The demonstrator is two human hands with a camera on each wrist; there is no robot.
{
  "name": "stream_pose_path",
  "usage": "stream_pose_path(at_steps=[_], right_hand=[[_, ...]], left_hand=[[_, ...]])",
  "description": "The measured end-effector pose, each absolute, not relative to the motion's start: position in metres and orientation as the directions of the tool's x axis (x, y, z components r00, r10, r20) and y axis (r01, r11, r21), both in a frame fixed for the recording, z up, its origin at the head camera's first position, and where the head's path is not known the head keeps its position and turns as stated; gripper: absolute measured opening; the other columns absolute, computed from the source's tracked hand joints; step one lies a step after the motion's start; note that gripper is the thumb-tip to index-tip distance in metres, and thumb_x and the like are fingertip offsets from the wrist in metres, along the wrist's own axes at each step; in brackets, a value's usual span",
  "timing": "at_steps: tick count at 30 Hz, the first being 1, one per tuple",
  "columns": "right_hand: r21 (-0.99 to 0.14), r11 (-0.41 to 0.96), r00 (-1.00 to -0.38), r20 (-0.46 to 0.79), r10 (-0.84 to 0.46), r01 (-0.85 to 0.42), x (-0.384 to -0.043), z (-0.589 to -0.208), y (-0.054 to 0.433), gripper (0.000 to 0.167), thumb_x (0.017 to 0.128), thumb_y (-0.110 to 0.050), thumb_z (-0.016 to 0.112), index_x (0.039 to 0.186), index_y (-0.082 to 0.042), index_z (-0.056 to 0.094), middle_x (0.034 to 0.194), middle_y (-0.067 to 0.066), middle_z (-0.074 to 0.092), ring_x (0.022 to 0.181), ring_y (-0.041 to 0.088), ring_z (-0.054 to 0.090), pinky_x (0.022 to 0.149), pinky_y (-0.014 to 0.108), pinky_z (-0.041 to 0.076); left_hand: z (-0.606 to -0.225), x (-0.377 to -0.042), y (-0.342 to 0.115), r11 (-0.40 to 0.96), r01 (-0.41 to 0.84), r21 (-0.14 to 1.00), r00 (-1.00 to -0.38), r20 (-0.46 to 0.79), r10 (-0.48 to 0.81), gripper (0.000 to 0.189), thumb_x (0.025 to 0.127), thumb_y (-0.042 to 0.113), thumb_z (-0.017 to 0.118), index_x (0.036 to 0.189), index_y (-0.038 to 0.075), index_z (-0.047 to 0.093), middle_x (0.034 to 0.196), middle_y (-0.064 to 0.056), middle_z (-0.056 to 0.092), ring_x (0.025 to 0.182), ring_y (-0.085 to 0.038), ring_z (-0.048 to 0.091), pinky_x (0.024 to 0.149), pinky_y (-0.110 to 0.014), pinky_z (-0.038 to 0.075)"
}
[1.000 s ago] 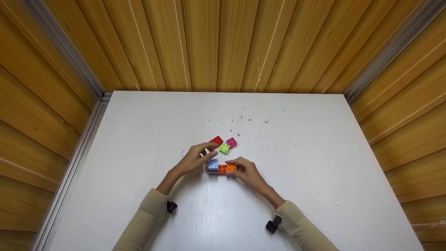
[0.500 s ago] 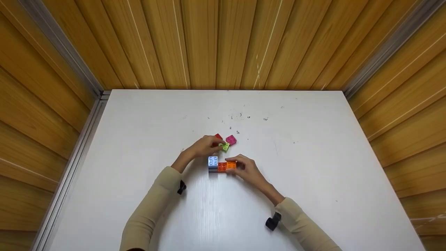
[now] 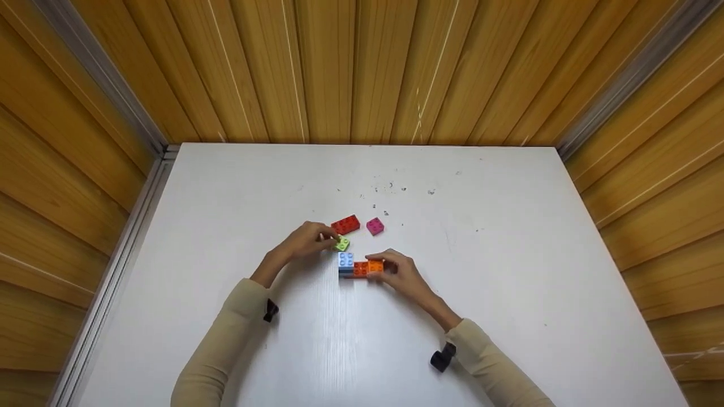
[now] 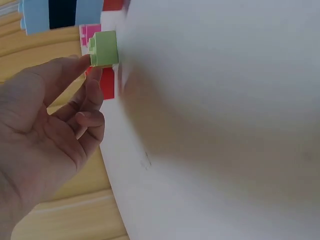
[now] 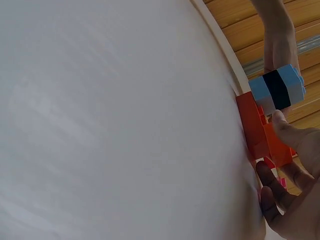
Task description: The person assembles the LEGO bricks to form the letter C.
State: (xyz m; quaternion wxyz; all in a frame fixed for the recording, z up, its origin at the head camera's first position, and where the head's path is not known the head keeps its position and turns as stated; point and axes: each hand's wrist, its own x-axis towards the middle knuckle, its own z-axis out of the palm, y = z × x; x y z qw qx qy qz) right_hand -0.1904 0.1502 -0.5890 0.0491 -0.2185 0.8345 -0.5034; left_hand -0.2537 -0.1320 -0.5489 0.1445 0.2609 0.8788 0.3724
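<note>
My left hand [image 3: 308, 239] pinches a small lime green toy brick [image 4: 106, 48] by its studded end, thumb and fingertip at one corner. Just in front of it stands a block assembly: a long red-orange brick [image 5: 251, 120] as base, with a light blue brick [image 3: 345, 259] stacked above a dark layer [image 5: 276, 89] at its left end. An orange brick [image 3: 375, 266] sits on the base's right end. The thumb and fingers of my right hand [image 3: 404, 276] grip that orange brick from its two sides.
A red brick [image 3: 345, 224] lies just behind the lime green one. To its right is a small magenta brick [image 3: 375, 226]. Everything stands on a white table [image 3: 481, 271], whose far edge meets a wood-panelled wall [image 3: 328, 73].
My left hand reached over to the lime green brick, took hold of it and drew it leftward, away from the magenta brick. The right hand has kept its grip on the orange brick.
</note>
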Motion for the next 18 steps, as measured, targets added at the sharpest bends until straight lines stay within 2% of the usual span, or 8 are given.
stream_pose_path(at_steps=[6,13,18], right_hand=[[-0.868,0.398,-0.903,0.118,-0.414,-0.296,-0.191,-0.589,0.151,0.035,0.087,-0.014,0.081,0.122,-0.010,0.075,0.107,0.011,0.074,0.085,0.023,0.056,0.074,0.025,0.044],[-0.863,0.406,-0.903,0.121,-0.412,-0.301,-0.191,-0.588,0.152,0.036,0.086,-0.016,0.082,0.121,-0.010,0.075,0.108,0.009,0.074,0.083,0.014,0.055,0.074,0.019,0.044],[-0.861,0.391,-0.892,0.145,-0.427,-0.327,-0.190,-0.586,0.150,0.035,0.087,-0.015,0.081,0.121,-0.007,0.074,0.108,0.011,0.074,0.083,0.019,0.056,0.073,0.020,0.045]], left_hand=[[-0.553,-0.246,-0.155,0.636,0.236,0.734,-0.888,-0.104,0.449,0.018,0.099,0.014,0.066,0.110,0.003,0.076,0.100,-0.014,0.074,0.082,-0.017,0.060,0.071,-0.025,0.046],[-0.557,-0.239,-0.168,0.646,0.190,0.739,-0.924,-0.089,0.373,0.015,0.097,0.015,0.069,0.105,0.005,0.077,0.101,-0.012,0.073,0.083,-0.018,0.061,0.071,-0.027,0.046],[-0.561,-0.237,-0.171,0.665,0.163,0.729,-0.951,-0.062,0.302,0.014,0.094,0.016,0.072,0.101,0.006,0.080,0.099,-0.010,0.076,0.081,-0.018,0.061,0.068,-0.027,0.046]])
